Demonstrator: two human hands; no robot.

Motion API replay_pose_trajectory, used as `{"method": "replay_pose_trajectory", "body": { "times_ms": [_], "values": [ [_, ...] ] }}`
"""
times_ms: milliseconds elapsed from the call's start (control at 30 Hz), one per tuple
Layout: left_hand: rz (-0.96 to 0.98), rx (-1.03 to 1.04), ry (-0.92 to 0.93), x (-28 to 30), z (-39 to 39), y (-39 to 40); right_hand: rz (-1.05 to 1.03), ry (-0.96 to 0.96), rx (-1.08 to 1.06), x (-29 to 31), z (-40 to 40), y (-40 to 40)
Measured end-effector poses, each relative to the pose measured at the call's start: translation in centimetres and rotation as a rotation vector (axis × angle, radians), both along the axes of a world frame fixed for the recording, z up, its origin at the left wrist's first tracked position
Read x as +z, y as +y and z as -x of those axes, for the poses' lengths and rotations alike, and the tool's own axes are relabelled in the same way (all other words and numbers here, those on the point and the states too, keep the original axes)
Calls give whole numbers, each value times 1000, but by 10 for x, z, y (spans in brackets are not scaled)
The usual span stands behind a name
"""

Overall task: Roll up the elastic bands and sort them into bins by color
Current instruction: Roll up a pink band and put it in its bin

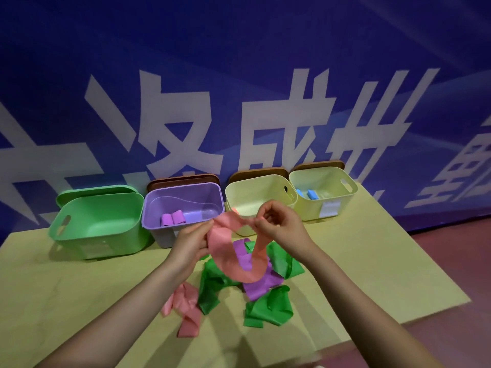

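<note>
Pink flat elastic band (233, 264) is held up at frame centre, sagging in a loop between both hands. One end is pinched by the right hand (279, 221), fingers curled; the other is gripped by the left hand (191, 243), fingers closed round it. Below the loop, a heap of loose green elastic bands (265, 306) and a purple elastic band (261, 284) is seen on the yellow mat (358, 261); a second loose pink band (186, 309) lies to the lower left of the heap. Four open plastic bins are lined along the mat's far edge, left to right: green bin (98, 224), purple bin (183, 205) with purple rolls (172, 219) inside, pale yellow bin (257, 192), pale yellow bin (324, 192) with blue rolls (308, 194)
</note>
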State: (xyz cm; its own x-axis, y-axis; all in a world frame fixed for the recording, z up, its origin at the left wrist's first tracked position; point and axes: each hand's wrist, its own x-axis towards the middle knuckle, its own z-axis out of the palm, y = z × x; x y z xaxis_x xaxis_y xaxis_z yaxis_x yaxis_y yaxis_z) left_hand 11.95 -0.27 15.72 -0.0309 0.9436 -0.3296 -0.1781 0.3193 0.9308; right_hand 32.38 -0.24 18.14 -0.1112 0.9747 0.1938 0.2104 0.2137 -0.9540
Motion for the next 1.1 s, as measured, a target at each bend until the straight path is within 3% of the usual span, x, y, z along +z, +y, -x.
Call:
{"method": "replay_pose_trajectory", "body": {
  "times_ms": [133,300,333,500,767,933,1100],
  "values": [
    [-12,76,-110,6,-7,-1,-49,-125,155,-13,9,-22],
    [-44,54,-210,16,-21,1,-12,-466,269,-28,9,-22],
    [-48,42,-231,18,-25,2,-11,-464,243,-27,7,-19],
    [-87,-5,-263,30,-46,0,-11,-59,-37,-7,-1,-1],
    [-140,-115,-242,42,-60,18,114,-18,-62,-6,-4,28],
    [-274,-148,-205,51,-70,31,73,-48,-144,4,-11,45],
    [-270,-131,-151,42,-70,43,45,-9,-153,5,-11,58]
  ]
}}
